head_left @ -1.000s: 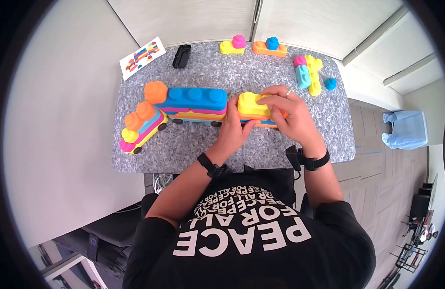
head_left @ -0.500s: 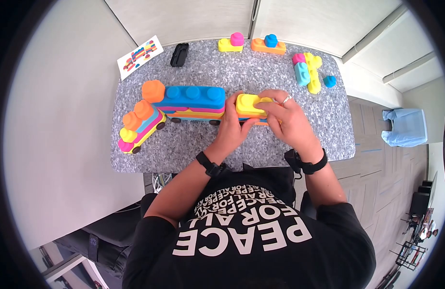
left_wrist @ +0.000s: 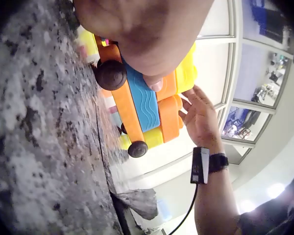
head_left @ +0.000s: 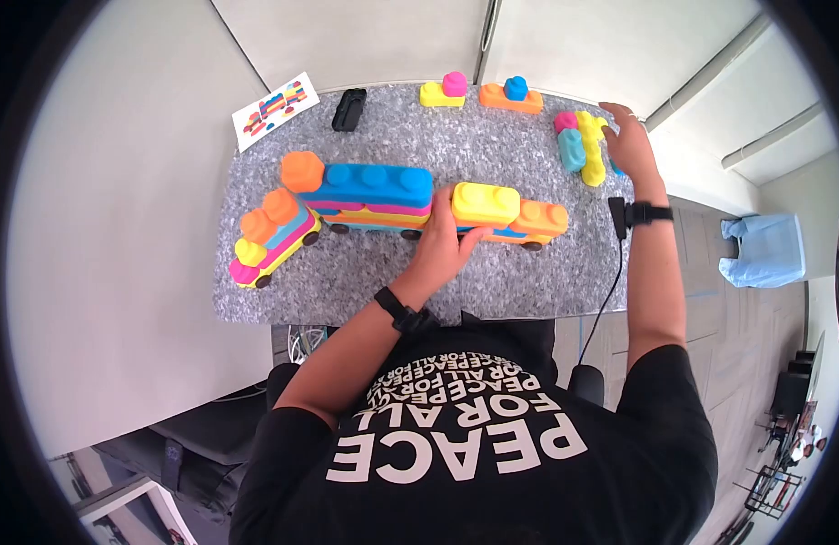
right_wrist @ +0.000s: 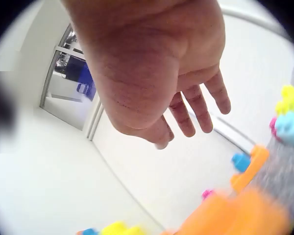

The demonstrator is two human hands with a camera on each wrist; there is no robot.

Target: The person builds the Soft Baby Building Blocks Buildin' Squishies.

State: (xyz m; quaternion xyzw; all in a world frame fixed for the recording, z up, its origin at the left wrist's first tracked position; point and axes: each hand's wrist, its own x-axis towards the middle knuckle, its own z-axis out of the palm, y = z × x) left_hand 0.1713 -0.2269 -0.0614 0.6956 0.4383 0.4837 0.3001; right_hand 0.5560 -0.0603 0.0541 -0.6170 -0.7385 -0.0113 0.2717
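Note:
My left hand (head_left: 440, 252) grips the left end of a wheeled block car, thumb along its near side; the left wrist view shows this hand (left_wrist: 147, 34) over the car's blue panel (left_wrist: 140, 100). On top sits a yellow block (head_left: 485, 205), and an orange block (head_left: 543, 218) forms the right end. My right hand (head_left: 631, 150) holds nothing, fingers extended, above the back right beside joined yellow blocks (head_left: 590, 150) and a turquoise block (head_left: 571, 150). A blue piece (head_left: 617, 168) is partly hidden under it. In the right wrist view the hand (right_wrist: 152, 63) is spread.
A long blue block (head_left: 374, 185) tops the middle car; a smaller car (head_left: 278, 245) angles off at left. Along the back lie a picture card (head_left: 274, 111), a black tray (head_left: 349, 110), a yellow-pink pair (head_left: 443, 94) and an orange-blue pair (head_left: 511, 98).
My right hand has left the yellow block and moved back and right, uncovering the orange end block. My left hand keeps its grip on the car.

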